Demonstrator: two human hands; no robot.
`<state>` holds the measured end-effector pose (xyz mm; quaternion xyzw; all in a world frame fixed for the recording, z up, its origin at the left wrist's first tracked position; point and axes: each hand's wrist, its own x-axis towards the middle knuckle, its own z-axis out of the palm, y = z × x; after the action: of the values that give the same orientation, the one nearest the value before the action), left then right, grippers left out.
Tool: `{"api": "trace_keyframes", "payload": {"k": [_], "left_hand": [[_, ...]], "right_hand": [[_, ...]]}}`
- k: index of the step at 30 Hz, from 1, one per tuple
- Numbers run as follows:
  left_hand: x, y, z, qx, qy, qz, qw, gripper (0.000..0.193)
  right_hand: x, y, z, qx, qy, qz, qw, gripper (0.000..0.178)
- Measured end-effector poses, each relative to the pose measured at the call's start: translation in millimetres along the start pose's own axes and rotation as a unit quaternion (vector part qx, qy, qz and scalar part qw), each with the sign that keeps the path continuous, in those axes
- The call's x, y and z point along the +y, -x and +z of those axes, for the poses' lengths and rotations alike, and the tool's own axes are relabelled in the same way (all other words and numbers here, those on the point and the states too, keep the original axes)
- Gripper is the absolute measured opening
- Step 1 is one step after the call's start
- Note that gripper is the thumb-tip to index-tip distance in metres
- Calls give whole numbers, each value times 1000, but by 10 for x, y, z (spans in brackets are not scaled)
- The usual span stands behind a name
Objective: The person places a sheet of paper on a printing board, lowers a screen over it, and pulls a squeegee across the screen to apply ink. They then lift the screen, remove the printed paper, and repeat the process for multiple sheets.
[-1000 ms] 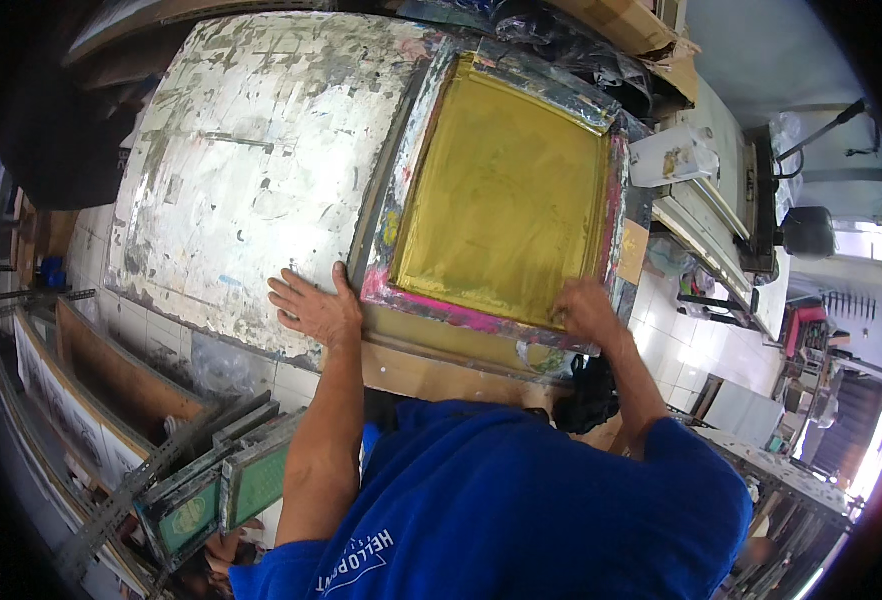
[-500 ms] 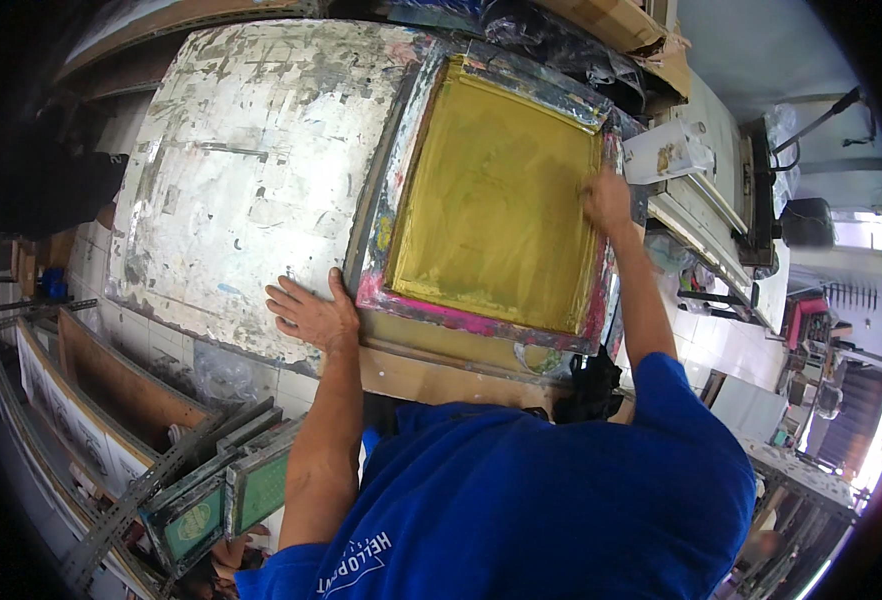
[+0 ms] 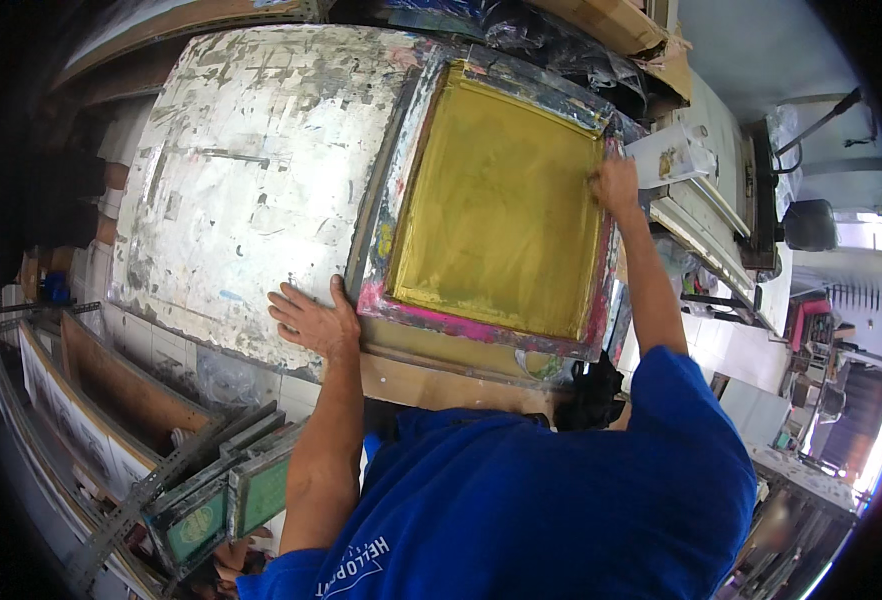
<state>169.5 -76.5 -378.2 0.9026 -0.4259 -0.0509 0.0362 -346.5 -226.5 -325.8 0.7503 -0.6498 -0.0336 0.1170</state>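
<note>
Here the screen-printing frame (image 3: 501, 200) lies flat on the paint-crusted worktable (image 3: 241, 180), toward the table's right side, its yellow mesh facing up and its border smeared with pink and blue ink. The left hand (image 3: 311, 320) is pressed flat on the tabletop with fingers spread wide, thumb side touching the frame's near left corner — holding nothing, just planted. The right hand (image 3: 616, 185) is up at the frame's far right edge, near the top corner; its fingers look curled against the rim, but they are small and turned away, so I cannot tell whether they grip the frame or only rest on it. The frame's near right corner is partly lost behind the blue shirt (image 3: 561, 500) and a dark shape at the table edge that I cannot make out. Down at lower left, smaller green-mesh screens (image 3: 231, 500) lean in a stack, cut off by shadow — and the right-hand shelves (image 3: 721, 210) blur toward the rim.
</note>
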Motion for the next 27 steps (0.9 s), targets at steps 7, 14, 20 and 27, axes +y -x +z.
{"api": "trace_keyframes", "payload": {"k": [7,14,20,27], "left_hand": [[-80,18,80,19,-1,-1,1000,100],[-98,13,124,17,-4,-6,1000,100],[-72,-11,139,27,-5,6,1000,99],[-79,7,119,37,-5,11,999,99]], "right_hand": [[-532,523,-125,-62,-58,-36,996,11],[-1102,1602,-692,-160,-158,-90,970,8],[-245,239,-84,-1,-96,27,995,10],[-356,591,-27,-49,-139,-25,989,16]]}}
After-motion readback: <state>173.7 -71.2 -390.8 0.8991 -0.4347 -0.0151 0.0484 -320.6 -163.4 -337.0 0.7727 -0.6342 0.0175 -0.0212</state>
